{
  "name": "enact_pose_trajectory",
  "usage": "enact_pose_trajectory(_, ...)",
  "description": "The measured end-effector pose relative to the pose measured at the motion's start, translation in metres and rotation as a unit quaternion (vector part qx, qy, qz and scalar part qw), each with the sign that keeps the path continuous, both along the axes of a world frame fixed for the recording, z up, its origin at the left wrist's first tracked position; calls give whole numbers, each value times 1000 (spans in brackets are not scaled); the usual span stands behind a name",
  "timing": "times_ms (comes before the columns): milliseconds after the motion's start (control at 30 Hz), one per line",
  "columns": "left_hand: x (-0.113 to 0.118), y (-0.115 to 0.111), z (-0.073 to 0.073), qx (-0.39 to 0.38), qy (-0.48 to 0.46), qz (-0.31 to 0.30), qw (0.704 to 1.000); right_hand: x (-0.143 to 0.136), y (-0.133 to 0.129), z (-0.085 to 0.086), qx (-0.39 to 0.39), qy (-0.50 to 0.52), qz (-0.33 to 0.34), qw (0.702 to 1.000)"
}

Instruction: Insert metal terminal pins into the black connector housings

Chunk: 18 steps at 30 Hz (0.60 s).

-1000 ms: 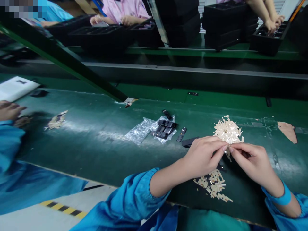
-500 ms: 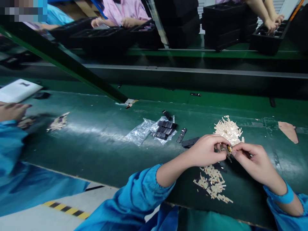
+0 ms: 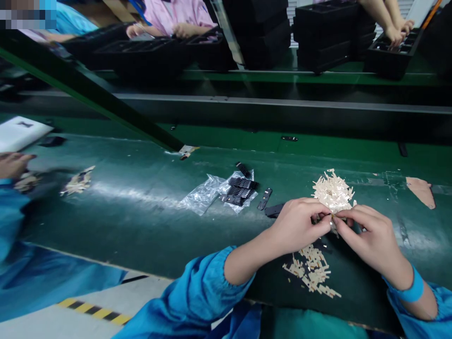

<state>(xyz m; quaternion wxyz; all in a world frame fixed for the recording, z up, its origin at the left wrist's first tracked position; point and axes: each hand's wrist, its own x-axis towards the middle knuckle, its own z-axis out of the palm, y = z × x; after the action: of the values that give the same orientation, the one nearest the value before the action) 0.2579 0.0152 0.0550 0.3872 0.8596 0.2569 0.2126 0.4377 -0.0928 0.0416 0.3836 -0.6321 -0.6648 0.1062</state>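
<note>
My left hand [image 3: 300, 227] and my right hand [image 3: 370, 235] meet fingertip to fingertip above the green bench. Both are closed in a pinch on a small yellowish part [image 3: 332, 215], mostly hidden by the fingers. Just behind them lies a heap of thin cream-coloured strips [image 3: 334, 190]. A looser spread of similar strips [image 3: 313, 272] lies nearer my body, below the hands. Beside my left wrist rests a flat black piece [image 3: 273, 211], with a narrow black plate [image 3: 264, 199] a little farther away.
Several black slotted parts [image 3: 240, 189] lie on a clear plastic bag [image 3: 203, 194] at mid-bench. A co-worker's hand [image 3: 14, 165] is at the far left, near more strips [image 3: 79, 181]. A green post [image 3: 106, 101] slants down to the bench. Across the line, people handle black trays [image 3: 390, 59].
My fingertips have come closer together around the small part, which showed black and yellow before and is now mostly covered. The view has shifted slightly.
</note>
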Motion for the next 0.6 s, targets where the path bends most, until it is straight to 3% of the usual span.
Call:
enact_pose_trajectory(200,-3,-3,9,97,67,-79,990,-4,0,2,-67,0,16,998)
enact_pose_trajectory(367,-2,-7,7,155,106,-92,978,-7,1,2,-96,-4,20,995)
enact_pose_trajectory(500,-4,-5,9,103,69,-74,990,-3,3,-1,-93,7,-18,996)
enact_pose_trajectory(600,-6,1,14,-30,-10,-4,999,6,6,-8,-151,-49,-78,984)
